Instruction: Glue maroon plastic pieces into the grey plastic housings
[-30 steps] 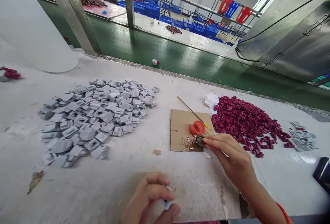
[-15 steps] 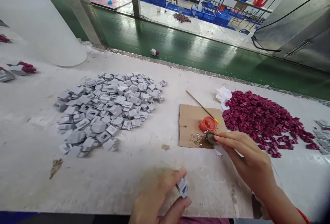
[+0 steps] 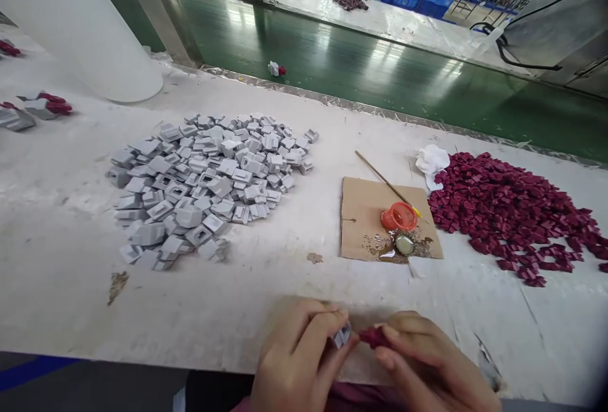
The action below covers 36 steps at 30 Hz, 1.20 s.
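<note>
Small grey plastic housing [image 3: 341, 336] pinched in left hand [image 3: 294, 355], dark-red plastic clip [image 3: 373, 337] pinched in right hand [image 3: 427, 361], nearly touching at near edge of white worktop [image 3: 71, 260]. Probably light, stiff, fiddly; best gripped by side walls.

Two heaps [image 3: 209, 187], one red cap [image 3: 398, 216]

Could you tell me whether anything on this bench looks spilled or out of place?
Yes: a wet brownish puddle has spread over the cardboard sheet around the small round cap, and one stray part lies alone on the green floor.
</note>
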{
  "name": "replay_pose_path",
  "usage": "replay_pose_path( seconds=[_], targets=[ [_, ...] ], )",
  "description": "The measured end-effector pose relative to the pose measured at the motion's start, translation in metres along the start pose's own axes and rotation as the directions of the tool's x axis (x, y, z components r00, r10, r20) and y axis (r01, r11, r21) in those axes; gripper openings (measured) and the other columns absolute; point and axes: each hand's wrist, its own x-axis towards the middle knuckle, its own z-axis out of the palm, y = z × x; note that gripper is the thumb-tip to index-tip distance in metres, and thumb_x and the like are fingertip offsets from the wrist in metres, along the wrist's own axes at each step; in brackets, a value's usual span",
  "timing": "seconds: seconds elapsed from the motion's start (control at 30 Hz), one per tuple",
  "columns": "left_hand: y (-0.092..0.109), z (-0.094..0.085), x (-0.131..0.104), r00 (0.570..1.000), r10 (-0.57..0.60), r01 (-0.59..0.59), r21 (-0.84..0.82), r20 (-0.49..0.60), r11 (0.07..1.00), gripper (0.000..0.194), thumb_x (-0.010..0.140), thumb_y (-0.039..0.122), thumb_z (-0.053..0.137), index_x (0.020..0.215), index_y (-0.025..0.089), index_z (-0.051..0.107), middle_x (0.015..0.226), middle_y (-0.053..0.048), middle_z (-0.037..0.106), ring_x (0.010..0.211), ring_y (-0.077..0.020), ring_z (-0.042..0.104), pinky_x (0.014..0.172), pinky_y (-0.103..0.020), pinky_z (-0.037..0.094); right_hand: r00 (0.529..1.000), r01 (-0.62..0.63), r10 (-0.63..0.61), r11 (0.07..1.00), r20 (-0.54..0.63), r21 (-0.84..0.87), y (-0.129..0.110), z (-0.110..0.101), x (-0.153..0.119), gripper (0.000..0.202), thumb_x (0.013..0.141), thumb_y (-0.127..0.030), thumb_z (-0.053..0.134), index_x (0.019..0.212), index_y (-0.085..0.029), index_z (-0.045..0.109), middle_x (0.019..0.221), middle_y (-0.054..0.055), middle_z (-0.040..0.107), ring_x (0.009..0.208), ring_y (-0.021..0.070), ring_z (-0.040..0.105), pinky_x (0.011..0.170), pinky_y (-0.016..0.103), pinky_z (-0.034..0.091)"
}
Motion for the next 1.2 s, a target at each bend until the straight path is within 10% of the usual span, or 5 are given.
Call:
replay_pose_path(
  seconds=[1.2],
  targets=[
    [-0.003,0.001,0.002,0.994,0.105,-0.105,-0.001,0.02,0.994,0.019,0.087,0.01,0.06,0.104,0.019,0.063,0.091,-0.003,0.069,0.086,-0.0133,0.066,0.081,-0.019,0.053,0.977,0.112,-0.11,0.994,0.185,0.002,-0.001,0.011,0.012,0.022,0.09,-0.009,0.056,0.111,-0.015,0.06,0.09,0.006,0.066,0.084,0.0129,0.063,0.072,0.02,0.057]
  ],
)
